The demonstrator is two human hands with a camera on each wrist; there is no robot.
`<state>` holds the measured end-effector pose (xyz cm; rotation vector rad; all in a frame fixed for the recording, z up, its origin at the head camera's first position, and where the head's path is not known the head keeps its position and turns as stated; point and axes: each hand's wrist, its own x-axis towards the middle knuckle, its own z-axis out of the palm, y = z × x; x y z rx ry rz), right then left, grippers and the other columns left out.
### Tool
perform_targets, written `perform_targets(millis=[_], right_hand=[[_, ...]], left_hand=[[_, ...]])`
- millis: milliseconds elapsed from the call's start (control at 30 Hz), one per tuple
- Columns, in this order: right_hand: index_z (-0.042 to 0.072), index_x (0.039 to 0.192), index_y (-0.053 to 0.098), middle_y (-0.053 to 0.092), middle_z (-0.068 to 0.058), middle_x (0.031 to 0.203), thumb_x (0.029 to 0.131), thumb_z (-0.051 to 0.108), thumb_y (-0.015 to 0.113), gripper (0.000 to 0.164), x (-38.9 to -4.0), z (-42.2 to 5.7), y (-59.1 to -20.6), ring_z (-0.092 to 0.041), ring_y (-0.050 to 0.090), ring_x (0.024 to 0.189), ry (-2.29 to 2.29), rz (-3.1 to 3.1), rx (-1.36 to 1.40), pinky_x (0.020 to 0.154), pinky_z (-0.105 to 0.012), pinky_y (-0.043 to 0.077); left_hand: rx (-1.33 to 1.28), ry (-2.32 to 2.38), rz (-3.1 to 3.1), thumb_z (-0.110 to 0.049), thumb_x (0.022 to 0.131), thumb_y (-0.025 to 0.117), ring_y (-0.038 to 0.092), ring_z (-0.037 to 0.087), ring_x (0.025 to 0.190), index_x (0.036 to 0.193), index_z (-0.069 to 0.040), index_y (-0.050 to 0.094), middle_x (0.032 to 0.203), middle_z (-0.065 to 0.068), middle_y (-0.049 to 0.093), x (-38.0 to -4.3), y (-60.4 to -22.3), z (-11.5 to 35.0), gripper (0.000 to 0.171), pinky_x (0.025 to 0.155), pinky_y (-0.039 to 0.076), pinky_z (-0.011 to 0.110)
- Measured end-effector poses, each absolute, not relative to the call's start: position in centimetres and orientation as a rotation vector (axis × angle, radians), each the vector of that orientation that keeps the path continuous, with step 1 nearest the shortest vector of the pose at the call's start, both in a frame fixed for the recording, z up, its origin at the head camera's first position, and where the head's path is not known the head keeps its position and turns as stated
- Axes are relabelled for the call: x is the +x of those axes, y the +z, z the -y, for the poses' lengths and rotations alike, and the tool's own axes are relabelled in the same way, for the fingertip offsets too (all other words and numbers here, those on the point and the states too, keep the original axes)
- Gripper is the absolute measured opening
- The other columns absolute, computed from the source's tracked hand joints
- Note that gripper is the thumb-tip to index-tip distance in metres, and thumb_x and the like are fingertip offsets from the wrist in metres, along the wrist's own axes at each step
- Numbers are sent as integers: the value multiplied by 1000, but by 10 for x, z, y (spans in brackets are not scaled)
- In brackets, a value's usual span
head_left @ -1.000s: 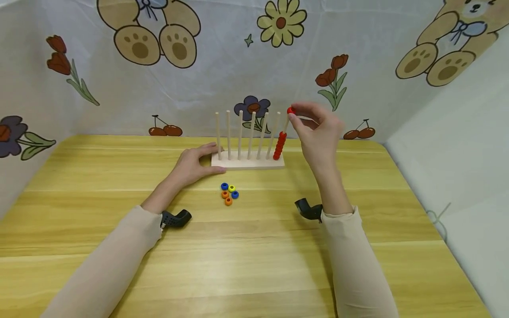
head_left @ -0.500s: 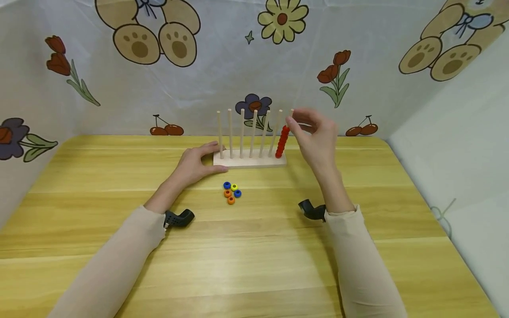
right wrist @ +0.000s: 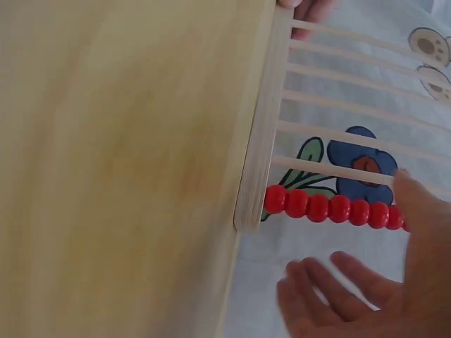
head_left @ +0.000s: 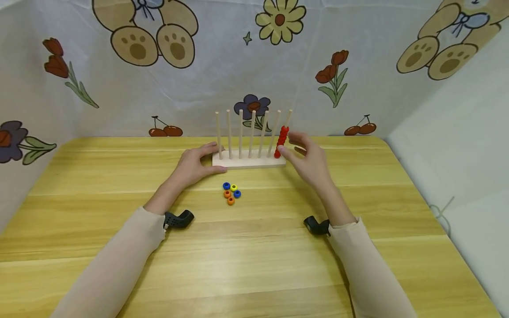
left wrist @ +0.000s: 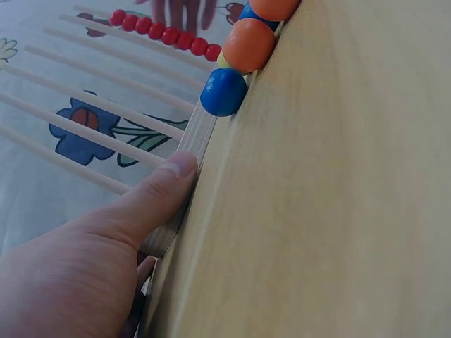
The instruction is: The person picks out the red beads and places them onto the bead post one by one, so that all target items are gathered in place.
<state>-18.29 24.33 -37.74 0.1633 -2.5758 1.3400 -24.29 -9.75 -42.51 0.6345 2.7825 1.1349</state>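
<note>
A pale wooden peg rack (head_left: pixel 250 163) with several upright rods stands at the far side of the table. My left hand (head_left: pixel 191 164) grips the left end of its base, thumb along the front, other fingers partly hidden behind. Red beads (head_left: pixel 281 140) are stacked on the rightmost rod, whose tip shows bare; the other rods carry none. My right hand (head_left: pixel 310 164) is beside this stack, thumb in front and fingers spread apart, holding nothing. The right wrist view shows its thumb (right wrist: pixel 419 204) near the upper beads; whether it touches them I cannot tell.
In front of the rack lie loose beads: two blue ones (head_left: pixel 237 196), a yellow one (head_left: pixel 233 190) and two orange ones (head_left: pixel 230 203). The wooden table (head_left: pixel 246 260) reaches back to a patterned cloth (head_left: pixel 214 79). A black wrist camera (head_left: pixel 179 219) sits at each cuff.
My right hand has placed a red bead onto the rightmost rod, let it go, and moved down beside the stack. The left hand keeps its hold on the base.
</note>
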Motion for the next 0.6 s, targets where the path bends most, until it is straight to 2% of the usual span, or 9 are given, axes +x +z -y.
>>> perform_targets(millis=[67,200,367,467,600], right_hand=[[8,153,52,56,-12,155,98,46,75,71,-179,-246,-381,-29,52,145,1310,2651,153,122,-49,43],[12,163,37,41,-13,167,98,54,71,85,-172,-257,-381,-36,37,155,1162,2801,150,126,-60,33],[11,169,23,23,-16,175,98,59,68,96,-165,-274,-383,-43,24,160,944,2901,193,125,-70,26],[11,169,20,16,-17,176,98,59,68,98,-164,-282,-387,-45,18,161,841,2919,194,125,-73,22],[11,169,21,12,-20,176,97,61,67,99,-164,-287,-391,-47,13,161,734,2928,201,125,-77,13]], left_hand=[[633,1134,-2787,-49,83,89,36,37,156,149,-23,63,167,4,44,-243,-425,99,75,129,27,60],[628,1138,-2794,-49,84,89,36,36,156,149,-22,63,166,5,45,-243,-424,100,75,129,27,58],[636,1140,-2788,-49,84,88,35,36,157,149,-22,62,167,5,44,-243,-425,98,76,129,27,59],[645,1142,-2792,-50,83,89,31,39,158,150,-23,61,168,7,43,-243,-425,99,77,130,23,61],[700,1147,-2847,-48,83,89,29,34,160,149,-18,62,165,8,47,-242,-426,107,77,134,11,55]])
